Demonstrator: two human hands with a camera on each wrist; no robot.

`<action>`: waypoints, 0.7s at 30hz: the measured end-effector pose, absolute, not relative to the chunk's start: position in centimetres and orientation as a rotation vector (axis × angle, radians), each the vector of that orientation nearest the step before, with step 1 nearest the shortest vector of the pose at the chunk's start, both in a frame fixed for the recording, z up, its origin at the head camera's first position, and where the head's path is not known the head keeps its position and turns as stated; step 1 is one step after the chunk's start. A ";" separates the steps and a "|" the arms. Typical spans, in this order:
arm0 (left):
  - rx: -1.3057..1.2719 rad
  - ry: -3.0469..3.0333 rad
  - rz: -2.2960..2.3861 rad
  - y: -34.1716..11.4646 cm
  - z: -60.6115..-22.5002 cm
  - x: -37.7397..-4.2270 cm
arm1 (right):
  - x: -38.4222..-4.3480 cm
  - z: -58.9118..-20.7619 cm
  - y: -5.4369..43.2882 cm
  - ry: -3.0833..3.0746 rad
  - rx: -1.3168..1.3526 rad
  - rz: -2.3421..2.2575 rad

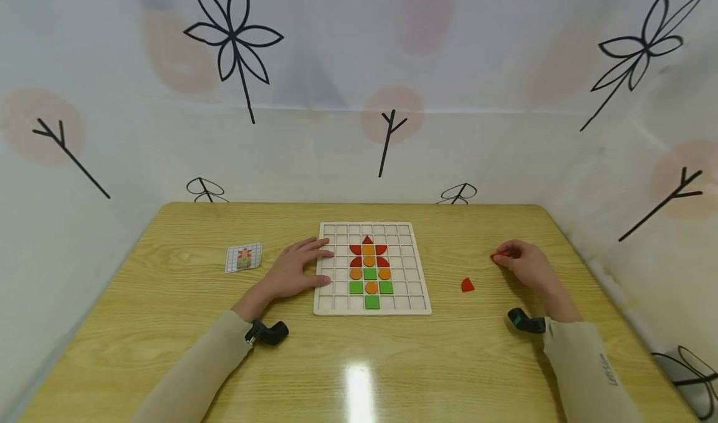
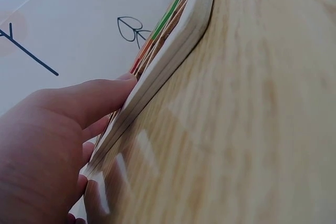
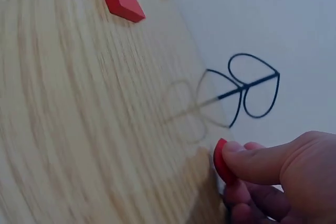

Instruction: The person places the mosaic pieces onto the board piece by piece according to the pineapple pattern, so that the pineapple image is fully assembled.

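Note:
A square wooden grid board (image 1: 417, 286) lies mid-table, with red, orange and green pieces set in a figure down its middle columns. My left hand (image 1: 291, 267) rests at the board's left edge, its fingers extended over the rim. The left wrist view shows the thumb against that pale edge (image 2: 157, 80). Out on the right, my right hand (image 1: 524, 264) pinches a small red piece (image 3: 224, 162) between thumb and fingers; its full outline is partly covered. A red quarter-circle piece (image 1: 467, 285) lies on the table between the board and the right hand.
A small printed pattern card (image 1: 244, 258) lies left of the left hand. The wooden table (image 1: 449, 367) meets a white cloth (image 1: 314, 161) with plant drawings at its back and right side. Each wrist wears a black device (image 1: 272, 332).

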State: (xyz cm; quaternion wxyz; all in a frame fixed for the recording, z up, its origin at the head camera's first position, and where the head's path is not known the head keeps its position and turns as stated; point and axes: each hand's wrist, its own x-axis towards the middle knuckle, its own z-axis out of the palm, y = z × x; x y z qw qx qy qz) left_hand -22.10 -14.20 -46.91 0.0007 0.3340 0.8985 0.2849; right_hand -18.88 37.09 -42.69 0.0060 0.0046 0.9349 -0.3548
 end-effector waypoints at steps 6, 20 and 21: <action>1.053 2.812 0.923 -14.1 -46.5 -21.9 | -18.6 -41.5 34.7 2.911 -0.068 -1.191; 1.070 2.817 0.934 -14.2 -46.8 -21.9 | -17.3 -40.5 26.8 2.661 -0.314 -1.415; 1.072 2.819 0.937 -14.2 -46.8 -21.9 | -17.2 -40.6 26.4 2.647 -0.332 -1.424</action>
